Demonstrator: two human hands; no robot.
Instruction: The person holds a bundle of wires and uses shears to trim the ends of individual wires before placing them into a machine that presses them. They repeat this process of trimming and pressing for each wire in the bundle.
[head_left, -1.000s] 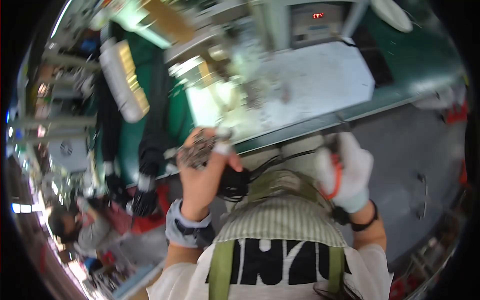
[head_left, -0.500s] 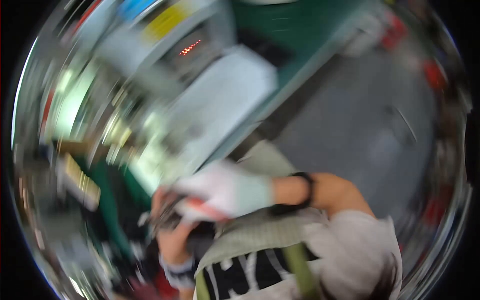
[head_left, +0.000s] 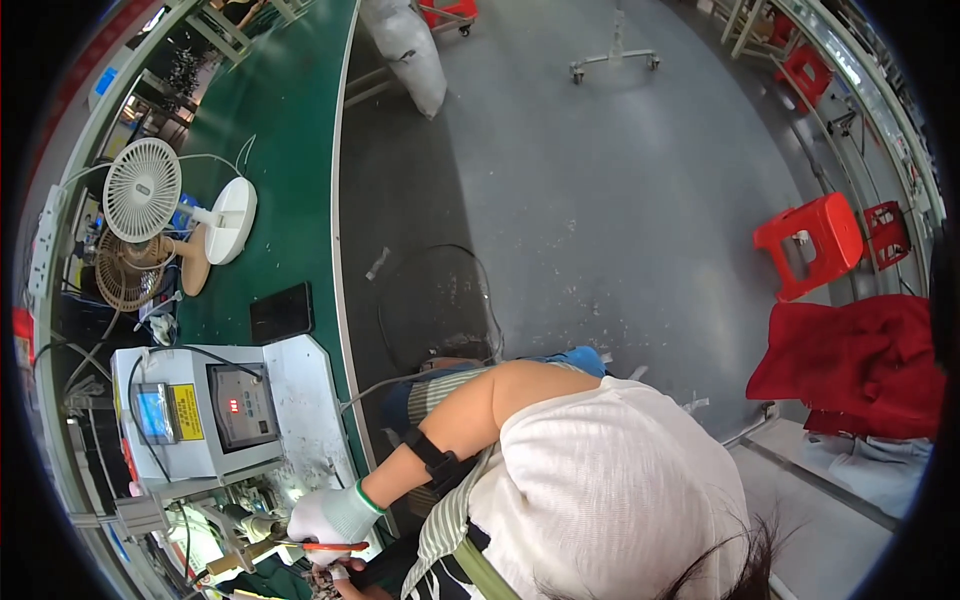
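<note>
Green worktop: white desk fan; tan desk fan, just beside it; black smartphone, lying flat. Grey floor: red plastic stool. White sack, beside worktop. Red cloth, near stool.

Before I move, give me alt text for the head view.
A white-gloved right hand is at lower left, a slim red item along its underside, above a mostly cropped bare left hand. Above them in the picture is a pale machine with a red display; farther up a green table holds a white fan.
</note>
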